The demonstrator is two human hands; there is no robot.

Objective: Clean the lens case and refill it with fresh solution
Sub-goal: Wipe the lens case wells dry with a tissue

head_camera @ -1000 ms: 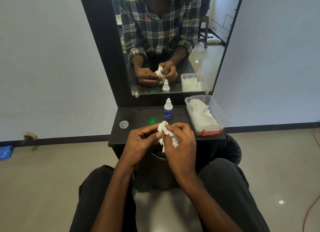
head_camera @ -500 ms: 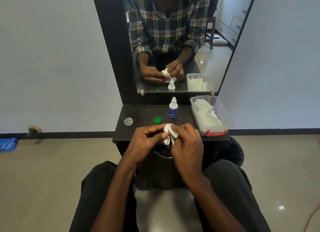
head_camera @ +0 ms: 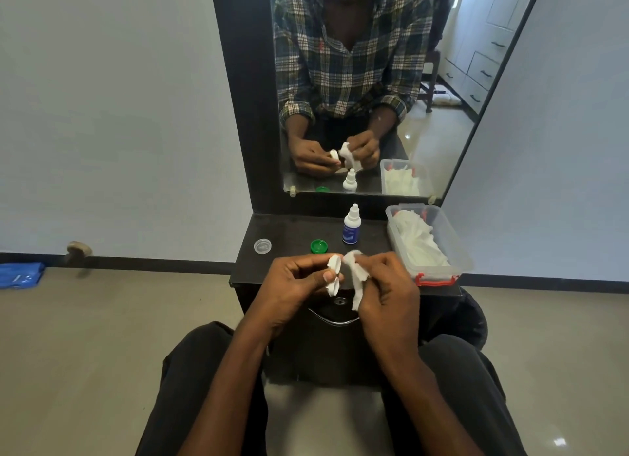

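My left hand (head_camera: 296, 285) pinches a white lens case (head_camera: 334, 274), held on edge over the front of the dark shelf (head_camera: 292, 238). My right hand (head_camera: 388, 292) grips a crumpled white tissue (head_camera: 356, 278), just right of the case and close to it. Behind my hands a small white solution bottle (head_camera: 350, 225) with a blue label stands upright, capped. A green lens-case cap (head_camera: 319, 246) lies on the shelf left of the bottle. A clear cap (head_camera: 262, 245) lies farther left.
A clear plastic box (head_camera: 452, 248) with red clips, holding white tissues, sits at the shelf's right end. A mirror (head_camera: 367, 81) rises behind the shelf and reflects a person in a plaid shirt. A drawer handle (head_camera: 335, 319) is below my hands. My knees flank the cabinet.
The tissue has come off the case: the case now shows uncovered in my left hand, with the tissue drawn slightly to the right. The view has tilted up a little.
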